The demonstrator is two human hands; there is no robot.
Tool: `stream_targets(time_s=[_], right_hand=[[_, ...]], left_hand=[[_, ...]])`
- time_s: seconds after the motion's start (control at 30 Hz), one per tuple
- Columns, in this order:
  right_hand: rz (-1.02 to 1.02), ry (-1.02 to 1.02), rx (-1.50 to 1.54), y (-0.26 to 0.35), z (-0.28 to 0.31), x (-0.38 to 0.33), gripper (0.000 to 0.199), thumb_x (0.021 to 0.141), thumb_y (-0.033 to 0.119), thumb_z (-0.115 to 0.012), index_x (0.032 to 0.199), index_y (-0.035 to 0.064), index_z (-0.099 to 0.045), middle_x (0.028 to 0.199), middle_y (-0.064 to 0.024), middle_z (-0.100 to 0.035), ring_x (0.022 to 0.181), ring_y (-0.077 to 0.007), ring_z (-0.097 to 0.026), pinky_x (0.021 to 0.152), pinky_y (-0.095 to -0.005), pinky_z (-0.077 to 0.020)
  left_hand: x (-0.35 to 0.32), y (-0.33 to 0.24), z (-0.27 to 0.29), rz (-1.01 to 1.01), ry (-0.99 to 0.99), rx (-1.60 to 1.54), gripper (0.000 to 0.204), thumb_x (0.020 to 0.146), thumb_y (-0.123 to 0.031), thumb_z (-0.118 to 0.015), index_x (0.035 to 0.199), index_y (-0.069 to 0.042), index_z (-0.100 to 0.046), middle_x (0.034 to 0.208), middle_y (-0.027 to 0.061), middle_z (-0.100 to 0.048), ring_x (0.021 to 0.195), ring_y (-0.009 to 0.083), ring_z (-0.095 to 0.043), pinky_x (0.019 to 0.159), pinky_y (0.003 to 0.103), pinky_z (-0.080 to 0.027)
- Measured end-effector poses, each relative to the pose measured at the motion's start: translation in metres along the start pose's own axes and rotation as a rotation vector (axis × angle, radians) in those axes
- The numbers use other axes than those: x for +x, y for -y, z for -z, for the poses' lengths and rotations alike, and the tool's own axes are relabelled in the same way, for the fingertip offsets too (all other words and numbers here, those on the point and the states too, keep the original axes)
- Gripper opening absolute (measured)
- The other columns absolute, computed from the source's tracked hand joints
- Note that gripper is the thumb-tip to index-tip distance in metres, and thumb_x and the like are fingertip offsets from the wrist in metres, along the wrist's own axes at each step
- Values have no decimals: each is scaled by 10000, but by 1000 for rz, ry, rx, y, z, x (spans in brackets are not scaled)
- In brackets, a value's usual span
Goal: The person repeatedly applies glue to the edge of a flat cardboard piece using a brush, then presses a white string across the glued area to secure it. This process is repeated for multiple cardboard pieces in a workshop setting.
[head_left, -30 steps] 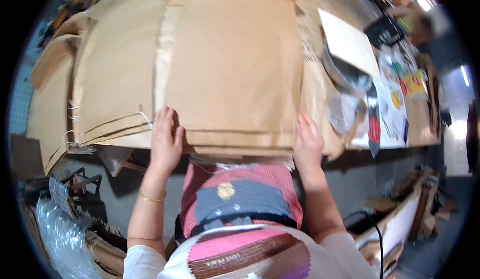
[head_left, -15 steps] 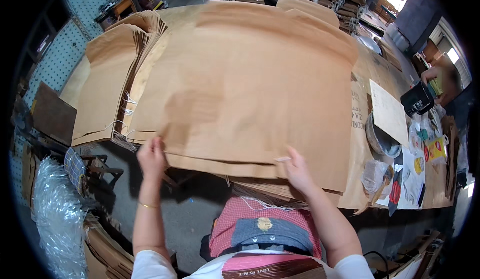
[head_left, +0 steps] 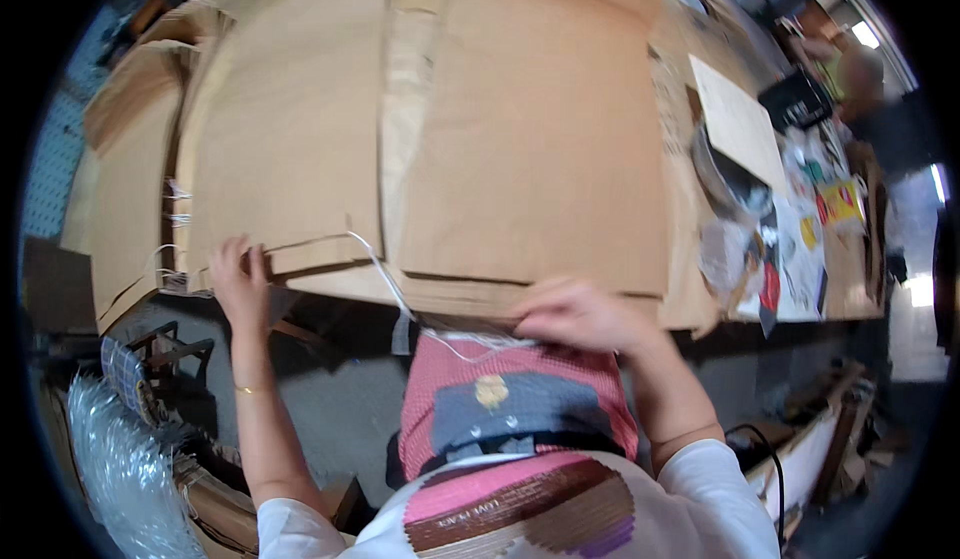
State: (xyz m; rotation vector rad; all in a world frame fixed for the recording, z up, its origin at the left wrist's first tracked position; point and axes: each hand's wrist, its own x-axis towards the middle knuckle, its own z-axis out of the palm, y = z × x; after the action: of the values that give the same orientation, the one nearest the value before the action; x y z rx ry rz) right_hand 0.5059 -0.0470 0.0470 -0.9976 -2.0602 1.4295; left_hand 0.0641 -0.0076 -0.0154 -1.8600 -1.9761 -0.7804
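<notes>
A large brown paper bag (head_left: 290, 109) lies flat at the middle left of the table, a white string handle (head_left: 375, 264) trailing from its near edge. My left hand (head_left: 240, 277) is closed on this bag's near left corner. To its right is a stack of brown paper bags (head_left: 540, 149), their white strings (head_left: 480, 344) hanging at the front edge. My right hand (head_left: 580, 314) is at the stack's near edge, close to these strings; motion blurs its fingers, so I cannot tell whether they grip anything.
Another pile of paper bags (head_left: 130, 169) lies at the far left. On the right are a metal basin (head_left: 705, 164) under a white board (head_left: 735, 119), a red-handled tool (head_left: 770, 284) and a yellow packet (head_left: 840, 204). Clear plastic (head_left: 120, 459) is piled at lower left. Another person (head_left: 835, 64) is at far right.
The paper bag has moved left off the right stack, carried by my left hand. My right hand has let go of it and is at the stack's front edge. The view has shifted.
</notes>
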Motion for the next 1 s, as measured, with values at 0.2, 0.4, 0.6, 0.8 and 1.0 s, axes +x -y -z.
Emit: stream_targets(time_s=[0.2, 0.4, 0.6, 0.8, 1.0], right_hand=[[-810, -889, -1247, -34, 117, -182, 364, 803, -3, -545, 1137, 102, -645, 906, -133, -589, 843, -323, -604, 748, -377, -490], [-718, -817, -1124, -55, 115, -216, 621, 782, -20, -540, 1348, 231, -496, 986, -136, -535, 860, -317, -583, 748, -388, -481], [-359, -980, -1122, -58, 128, -221, 216, 809, -2, -608, 1022, 29, -629, 833, -105, -613, 766, -273, -615, 703, -368, -497], [-259, -1509, -233, -68, 226, -181, 134, 850, 120, -672, 850, -8, -632, 637, -56, -612, 504, -72, -541, 454, -230, -436], [-435, -1491, -206, -128, 278, -146, 223, 847, 185, -688, 829, -24, -612, 618, -40, -600, 457, -77, -517, 411, -229, -404]], left_hand=[[-36, -190, 16, -626, 188, -509, 334, 663, -107, -734, 966, -44, -608, 925, 104, -593, 869, 276, -585, 729, 382, -454], [-3, -247, -7, -729, 558, -561, 437, 575, -140, -787, 962, -39, -610, 962, 102, -576, 920, 299, -554, 766, 400, -461], [-6, -251, -18, -581, 516, -471, 563, 504, -295, -824, 982, -69, -631, 988, 84, -573, 959, 304, -527, 810, 423, -421], [-51, -249, -1, -638, 261, -358, 541, 680, -266, -756, 1130, -46, -554, 1114, 161, -547, 1018, 340, -519, 839, 453, -419], [-132, -248, -30, -666, 773, -501, 210, 731, -131, -682, 921, -43, -666, 832, 144, -654, 732, 303, -633, 575, 395, -500]])
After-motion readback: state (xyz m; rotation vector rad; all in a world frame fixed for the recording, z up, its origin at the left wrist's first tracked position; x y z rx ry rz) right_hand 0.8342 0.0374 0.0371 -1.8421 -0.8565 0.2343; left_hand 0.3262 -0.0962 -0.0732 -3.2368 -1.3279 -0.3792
